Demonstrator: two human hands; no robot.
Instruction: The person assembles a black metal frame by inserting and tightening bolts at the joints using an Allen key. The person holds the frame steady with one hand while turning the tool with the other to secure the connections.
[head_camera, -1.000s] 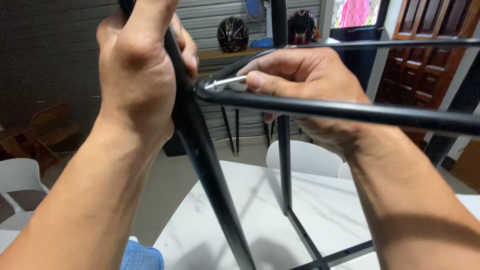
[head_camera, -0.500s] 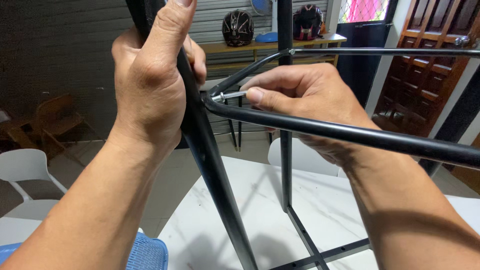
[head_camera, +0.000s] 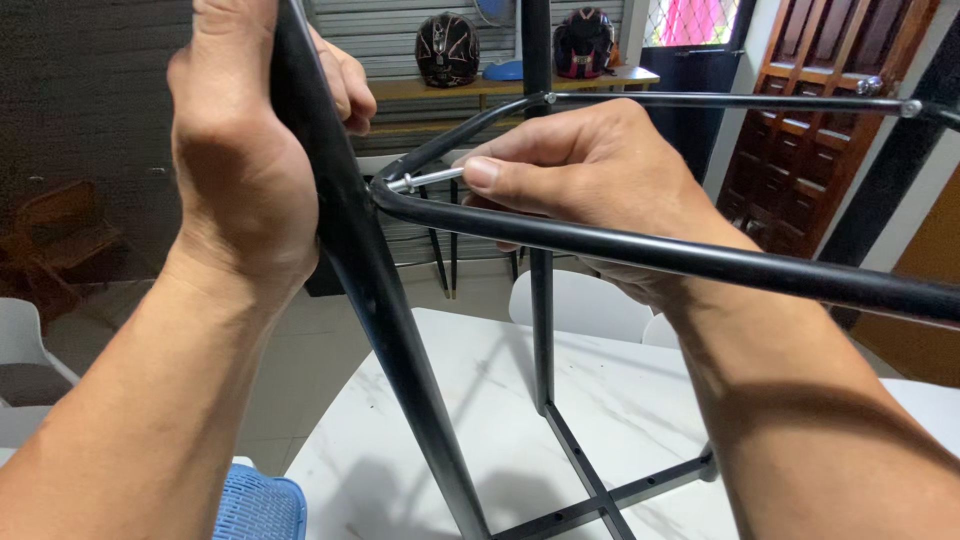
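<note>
A white marble tabletop (head_camera: 470, 420) carries a black metal frame (head_camera: 590, 490). The left hand (head_camera: 250, 150) is wrapped tight round its near slanted leg (head_camera: 370, 290). The right hand (head_camera: 600, 190) pinches a silver hex key (head_camera: 425, 181) at the joint with the curved black rail (head_camera: 700, 262). Doing this well likely means keeping the key square in the bolt and the leg braced against twisting.

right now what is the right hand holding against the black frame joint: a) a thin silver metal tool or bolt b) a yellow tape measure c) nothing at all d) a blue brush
a, since the right hand pinches a thin silver metal tool whose tip meets the joint where the curved black tube joins the black leg gripped by the left hand.
</note>
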